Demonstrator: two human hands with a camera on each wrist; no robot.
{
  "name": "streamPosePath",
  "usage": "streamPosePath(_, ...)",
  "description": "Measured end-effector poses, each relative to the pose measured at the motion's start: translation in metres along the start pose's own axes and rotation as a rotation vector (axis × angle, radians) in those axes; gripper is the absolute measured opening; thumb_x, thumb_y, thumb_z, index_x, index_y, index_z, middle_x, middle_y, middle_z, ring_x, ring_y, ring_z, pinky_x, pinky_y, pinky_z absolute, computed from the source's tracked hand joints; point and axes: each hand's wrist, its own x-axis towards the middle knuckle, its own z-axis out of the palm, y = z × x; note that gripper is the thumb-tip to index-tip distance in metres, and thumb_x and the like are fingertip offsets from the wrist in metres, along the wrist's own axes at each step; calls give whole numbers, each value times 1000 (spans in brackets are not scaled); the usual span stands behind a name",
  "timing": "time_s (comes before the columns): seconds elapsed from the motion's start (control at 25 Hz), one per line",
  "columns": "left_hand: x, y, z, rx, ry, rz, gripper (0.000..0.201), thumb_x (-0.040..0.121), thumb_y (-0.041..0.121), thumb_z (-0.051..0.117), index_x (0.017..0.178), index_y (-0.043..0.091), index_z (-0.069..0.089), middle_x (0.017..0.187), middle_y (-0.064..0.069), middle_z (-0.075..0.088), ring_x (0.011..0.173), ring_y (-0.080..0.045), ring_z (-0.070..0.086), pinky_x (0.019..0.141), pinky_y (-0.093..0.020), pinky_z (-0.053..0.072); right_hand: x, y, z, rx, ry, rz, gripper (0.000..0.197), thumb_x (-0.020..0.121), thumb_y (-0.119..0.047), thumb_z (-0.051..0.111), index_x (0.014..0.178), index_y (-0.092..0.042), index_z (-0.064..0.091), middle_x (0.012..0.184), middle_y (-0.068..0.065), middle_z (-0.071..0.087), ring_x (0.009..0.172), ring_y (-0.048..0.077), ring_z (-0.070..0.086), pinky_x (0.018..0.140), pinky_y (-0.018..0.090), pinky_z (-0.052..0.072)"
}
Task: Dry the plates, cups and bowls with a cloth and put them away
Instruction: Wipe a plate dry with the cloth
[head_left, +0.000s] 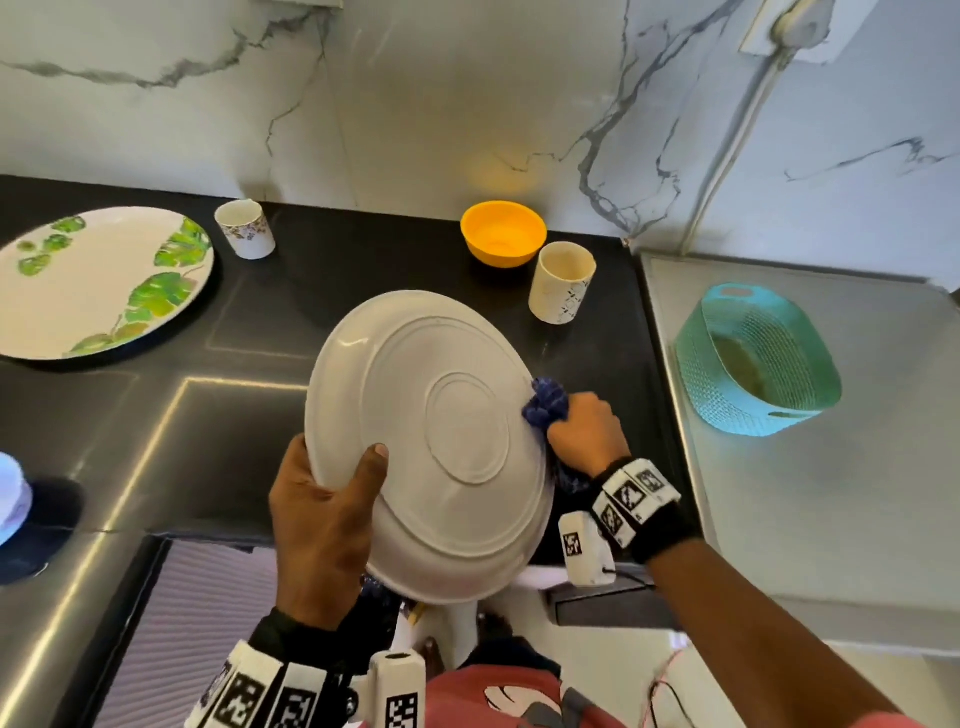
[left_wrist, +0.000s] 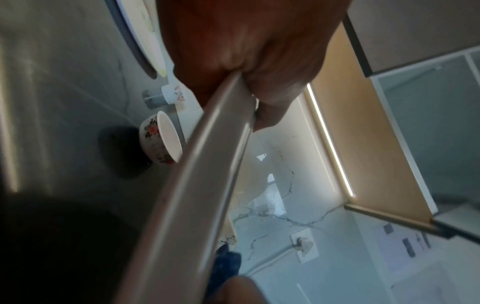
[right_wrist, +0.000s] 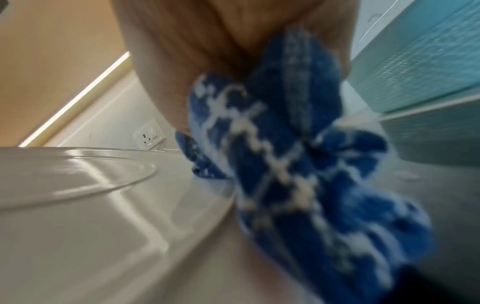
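Note:
A large white plate (head_left: 431, 441) is held tilted above the black counter, its underside facing me. My left hand (head_left: 327, 514) grips its lower left rim, thumb across the back; the left wrist view shows that plate rim (left_wrist: 207, 174) edge-on in the hand (left_wrist: 246, 51). My right hand (head_left: 587, 434) holds a bunched blue-and-white cloth (head_left: 545, 402) against the plate's right edge. In the right wrist view the cloth (right_wrist: 285, 174) hangs from the hand (right_wrist: 221, 37) over the plate (right_wrist: 91, 205).
On the counter stand a leaf-patterned platter (head_left: 98, 280), a patterned cup (head_left: 244, 228), an orange bowl (head_left: 503, 233) and a cream cup (head_left: 562, 282). A teal basket (head_left: 756, 358) sits on the steel drainboard at right. A flowered bowl (left_wrist: 161, 137) shows in the left wrist view.

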Motion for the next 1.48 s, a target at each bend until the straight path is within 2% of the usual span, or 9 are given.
streamPosePath(0.16, -9, 17, 15, 127, -8, 80, 38, 74, 13, 83, 99, 28, 58, 92, 13, 71, 80, -5, 68, 62, -13, 53, 18, -56, -17, 92, -9, -362, 40, 83, -6, 60, 123, -9, 61, 123, 14, 64, 115, 32, 58, 90, 29, 45)
streamPosePath(0.36, -15, 34, 28, 286, 95, 122, 32, 74, 5, 80, 87, 25, 58, 86, 14, 67, 69, -2, 63, 56, -12, 50, -23, -90, -4, 322, -142, -926, 83, 77, 14, 61, 146, -15, 25, 153, -6, 21, 146, 10, 14, 119, 19, 9)
streamPosePath(0.48, -20, 37, 26, 313, 137, 99, 32, 74, 8, 81, 87, 25, 57, 84, 21, 67, 73, 1, 64, 58, -10, 49, 26, -68, -6, 299, -154, -763, 75, 79, 13, 57, 146, -12, 34, 151, 1, 31, 142, 15, 25, 115, 17, 18)
streamPosePath(0.6, -23, 43, 27, 341, 128, 92, 35, 74, 9, 81, 89, 28, 57, 86, 24, 66, 76, 4, 63, 58, -7, 47, 70, -60, -21, 272, -235, -544, 76, 72, 5, 53, 141, -24, 48, 128, 7, 63, 119, 27, 58, 104, 44, 45)
streamPosePath(0.8, -21, 57, 41, 378, 94, 129, 43, 74, 8, 81, 90, 40, 58, 87, 26, 67, 80, 2, 64, 60, -9, 50, 17, -104, -36, 366, -184, -1027, 77, 75, -1, 56, 147, -10, 31, 154, 0, 26, 145, 16, 18, 121, 33, 13)
streamPosePath(0.92, -25, 60, 41, 421, 130, 130, 48, 72, 9, 82, 86, 48, 59, 85, 24, 67, 81, 1, 64, 56, -13, 50, 4, -113, -25, 320, -68, -1266, 70, 80, -8, 57, 146, -9, 34, 154, 6, 32, 145, 20, 21, 121, 37, 15)
streamPosePath(1.16, -38, 60, 40, 415, 156, 89, 43, 68, 16, 88, 90, 36, 56, 84, 13, 68, 79, -5, 65, 50, -15, 48, 84, -76, -24, 437, -324, -648, 84, 76, 13, 52, 148, -27, 35, 136, -14, 46, 127, 10, 43, 110, 50, 36)
streamPosePath(1.32, -24, 73, 47, 404, 88, 149, 48, 61, 45, 87, 87, 68, 54, 89, 34, 64, 86, 9, 61, 62, -4, 48, 32, -93, -29, 407, -177, -1072, 82, 80, -1, 59, 149, -21, 18, 154, -7, 22, 147, 19, 13, 121, 43, 11)
streamPosePath(1.48, -21, 74, 52, 422, 100, 175, 42, 54, 54, 70, 86, 74, 51, 87, 36, 64, 85, 10, 62, 61, -3, 47, 17, -108, -31, 324, -137, -1334, 80, 82, 3, 59, 147, -21, 18, 156, -6, 20, 148, 19, 8, 121, 42, 6)
